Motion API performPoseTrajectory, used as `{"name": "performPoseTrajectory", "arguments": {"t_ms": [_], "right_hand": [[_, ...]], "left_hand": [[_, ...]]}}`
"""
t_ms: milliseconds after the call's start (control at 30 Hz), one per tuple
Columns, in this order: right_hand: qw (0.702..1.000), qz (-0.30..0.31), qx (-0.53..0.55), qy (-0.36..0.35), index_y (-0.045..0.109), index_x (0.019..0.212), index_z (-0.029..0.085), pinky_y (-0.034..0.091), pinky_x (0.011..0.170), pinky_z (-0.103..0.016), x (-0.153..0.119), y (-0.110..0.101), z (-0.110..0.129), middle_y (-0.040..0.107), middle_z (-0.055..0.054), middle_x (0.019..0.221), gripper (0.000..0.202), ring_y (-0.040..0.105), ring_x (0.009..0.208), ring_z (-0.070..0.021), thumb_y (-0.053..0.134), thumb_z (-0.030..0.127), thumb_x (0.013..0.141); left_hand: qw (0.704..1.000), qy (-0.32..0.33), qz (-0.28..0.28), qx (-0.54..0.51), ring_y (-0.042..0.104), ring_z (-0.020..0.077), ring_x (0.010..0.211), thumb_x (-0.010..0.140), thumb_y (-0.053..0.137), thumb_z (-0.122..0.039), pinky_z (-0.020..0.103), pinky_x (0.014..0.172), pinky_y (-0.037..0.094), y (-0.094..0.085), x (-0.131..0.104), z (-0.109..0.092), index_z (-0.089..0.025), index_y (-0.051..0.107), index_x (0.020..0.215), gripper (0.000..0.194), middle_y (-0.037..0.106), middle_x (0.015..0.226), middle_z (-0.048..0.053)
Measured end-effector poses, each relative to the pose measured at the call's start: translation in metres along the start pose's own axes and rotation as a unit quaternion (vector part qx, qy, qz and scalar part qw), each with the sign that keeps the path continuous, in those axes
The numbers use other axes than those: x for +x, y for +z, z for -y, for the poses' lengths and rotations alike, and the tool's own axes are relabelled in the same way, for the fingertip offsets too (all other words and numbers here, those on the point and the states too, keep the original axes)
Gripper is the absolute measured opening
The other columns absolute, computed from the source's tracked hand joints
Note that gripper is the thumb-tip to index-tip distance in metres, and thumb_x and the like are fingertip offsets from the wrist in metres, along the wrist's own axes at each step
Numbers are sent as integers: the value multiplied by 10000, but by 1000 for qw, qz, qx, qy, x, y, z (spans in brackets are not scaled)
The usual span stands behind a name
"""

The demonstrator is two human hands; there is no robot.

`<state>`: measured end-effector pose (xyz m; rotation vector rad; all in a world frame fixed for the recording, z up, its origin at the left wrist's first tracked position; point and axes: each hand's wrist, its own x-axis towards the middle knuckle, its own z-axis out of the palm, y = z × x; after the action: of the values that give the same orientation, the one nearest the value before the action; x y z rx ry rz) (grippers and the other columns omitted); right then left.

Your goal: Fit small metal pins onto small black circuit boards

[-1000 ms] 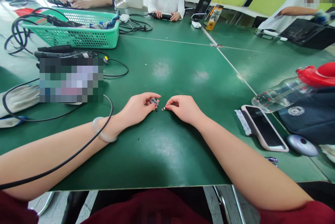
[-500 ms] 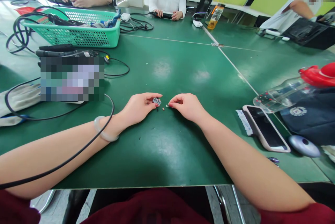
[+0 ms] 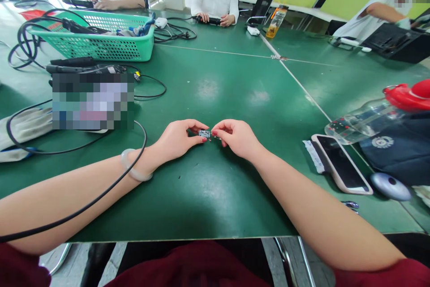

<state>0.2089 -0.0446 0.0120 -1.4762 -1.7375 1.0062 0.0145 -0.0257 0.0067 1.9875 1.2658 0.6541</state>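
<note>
My left hand (image 3: 178,140) grips a small grey part with cut-outs (image 3: 204,134) between thumb and fingers, low over the middle of the green table (image 3: 215,197). Close beside its right end, my right hand (image 3: 239,138) is closed in a pinch on a tiny shiny metal piece (image 3: 217,138). Whether the two parts touch is too small to tell. A tiny reddish-brown piece (image 3: 210,139) lies just below the grey part, between my hands. A black cable (image 3: 110,190) passes over my left forearm.
Left are a green basket (image 3: 101,47) of cables, black devices (image 3: 87,68), and a glove (image 3: 30,126). Right are a phone (image 3: 342,164), a mouse-like oval object (image 3: 390,186), a red-capped bottle (image 3: 356,123) and a dark bag (image 3: 396,143). Several people sit around the table.
My right hand has moved slightly left, bringing its metal piece up to the grey part. The grey part has turned flatter in my left hand.
</note>
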Motion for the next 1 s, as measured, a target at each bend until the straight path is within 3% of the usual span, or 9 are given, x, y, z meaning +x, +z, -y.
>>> {"name": "performPoseTrajectory", "arguments": {"t_ms": [200,367,500,1000], "right_hand": [[996,-5,92,-15,654,741,164,399,531,-235,-1,6,0,624,24,625,88,491,486,-75,632,249,742],[994,-60,38,-83,690,721,190,415,636,-260,-3,13,-2,648,6,752,55,515,629,-97,664,236,736],[989,-78,22,-125,711,698,209,399,598,-255,-4,15,1,615,4,853,35,458,619,-80,688,193,718],[986,-70,25,-147,740,736,221,409,586,-250,-6,14,2,598,2,884,156,488,645,-77,632,115,775]], "left_hand": [[1000,11,5,-4,587,142,695,703,710,-402,278,701,472,1,0,3,-233,716,979,324,708,863,10],[1000,18,1,-6,553,129,655,679,723,-445,264,627,439,1,-1,2,-232,720,945,340,697,854,5],[999,26,-3,-18,535,128,653,667,732,-443,267,618,423,1,-1,1,-223,722,927,341,698,840,5],[997,15,-5,-71,488,115,620,651,746,-376,270,610,423,0,0,-3,-202,725,925,325,692,815,13]]}}
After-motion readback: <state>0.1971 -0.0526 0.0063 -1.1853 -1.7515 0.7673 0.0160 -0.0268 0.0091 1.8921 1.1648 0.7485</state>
